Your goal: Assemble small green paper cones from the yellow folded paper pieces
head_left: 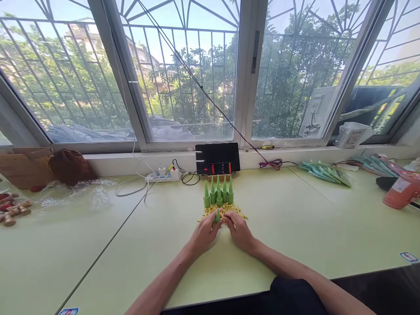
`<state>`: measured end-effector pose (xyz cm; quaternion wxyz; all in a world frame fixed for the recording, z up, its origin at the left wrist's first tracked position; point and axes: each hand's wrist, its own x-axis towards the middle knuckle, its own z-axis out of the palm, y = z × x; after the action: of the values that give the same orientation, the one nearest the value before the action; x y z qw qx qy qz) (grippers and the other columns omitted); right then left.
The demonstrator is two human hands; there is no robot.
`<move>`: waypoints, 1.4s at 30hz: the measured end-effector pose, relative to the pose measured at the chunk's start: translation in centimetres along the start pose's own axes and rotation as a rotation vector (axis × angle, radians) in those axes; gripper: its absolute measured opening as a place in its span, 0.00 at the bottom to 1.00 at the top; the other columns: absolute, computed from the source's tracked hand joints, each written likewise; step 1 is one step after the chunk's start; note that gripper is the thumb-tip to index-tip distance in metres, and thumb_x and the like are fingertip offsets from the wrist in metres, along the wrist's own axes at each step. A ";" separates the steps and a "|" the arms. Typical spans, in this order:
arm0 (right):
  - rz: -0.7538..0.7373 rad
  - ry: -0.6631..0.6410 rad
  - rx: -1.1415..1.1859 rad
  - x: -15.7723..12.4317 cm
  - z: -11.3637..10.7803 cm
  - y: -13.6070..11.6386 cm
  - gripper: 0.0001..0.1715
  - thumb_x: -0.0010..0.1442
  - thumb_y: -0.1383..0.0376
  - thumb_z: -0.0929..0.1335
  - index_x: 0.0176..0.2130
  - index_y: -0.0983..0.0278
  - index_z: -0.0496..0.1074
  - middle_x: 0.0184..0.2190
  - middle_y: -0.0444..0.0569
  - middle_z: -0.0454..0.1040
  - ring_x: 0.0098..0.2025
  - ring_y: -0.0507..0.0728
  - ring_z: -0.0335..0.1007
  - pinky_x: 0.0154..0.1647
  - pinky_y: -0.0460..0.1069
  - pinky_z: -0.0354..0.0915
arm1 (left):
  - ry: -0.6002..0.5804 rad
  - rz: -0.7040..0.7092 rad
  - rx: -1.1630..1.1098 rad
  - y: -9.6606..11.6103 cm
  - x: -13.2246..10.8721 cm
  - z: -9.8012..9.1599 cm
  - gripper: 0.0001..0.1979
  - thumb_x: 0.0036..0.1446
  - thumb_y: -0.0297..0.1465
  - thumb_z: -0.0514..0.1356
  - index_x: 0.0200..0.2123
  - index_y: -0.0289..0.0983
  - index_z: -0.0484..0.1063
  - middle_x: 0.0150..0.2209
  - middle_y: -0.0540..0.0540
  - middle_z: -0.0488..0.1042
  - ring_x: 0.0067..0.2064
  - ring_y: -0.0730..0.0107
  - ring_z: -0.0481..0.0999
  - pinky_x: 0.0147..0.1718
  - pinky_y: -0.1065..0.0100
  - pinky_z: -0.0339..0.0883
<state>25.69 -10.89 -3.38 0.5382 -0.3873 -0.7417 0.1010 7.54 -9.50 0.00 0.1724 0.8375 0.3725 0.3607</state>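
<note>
My left hand [205, 232] is closed around a small green pointed cone [218, 216], its tip upward. Close beside it, my right hand [239, 227] has its thumb and fingers drawn together near the cone; whatever they pinch is too small to make out. Just beyond both hands lies a loose pile of small yellow pieces [241, 214], partly hidden by the fingers. Behind the pile stand several green cones [212, 193], upright in a tight group.
A dark tablet [217, 153] leans at the back with a lit phone [220, 169] before it. To its left sit a power strip [164, 175] and cables. Green packets [324, 172] and a red container [402, 190] lie right; wooden pieces [15, 210] lie far left.
</note>
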 end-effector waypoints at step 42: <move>0.125 0.055 0.102 0.2 -0.4 -0.3 0.11 0.73 0.59 0.62 0.45 0.61 0.70 0.35 0.50 0.77 0.31 0.56 0.73 0.33 0.50 0.70 | 0.031 -0.042 -0.101 -0.1 0.5 -0.6 0.06 0.63 0.34 0.60 0.38 0.37 0.73 0.28 0.52 0.69 0.26 0.73 0.66 0.26 0.71 0.63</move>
<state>25.84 -11.08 -2.95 0.5703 -0.4073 -0.6949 0.1613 7.24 -9.06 0.58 0.2158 0.8141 0.3739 0.3884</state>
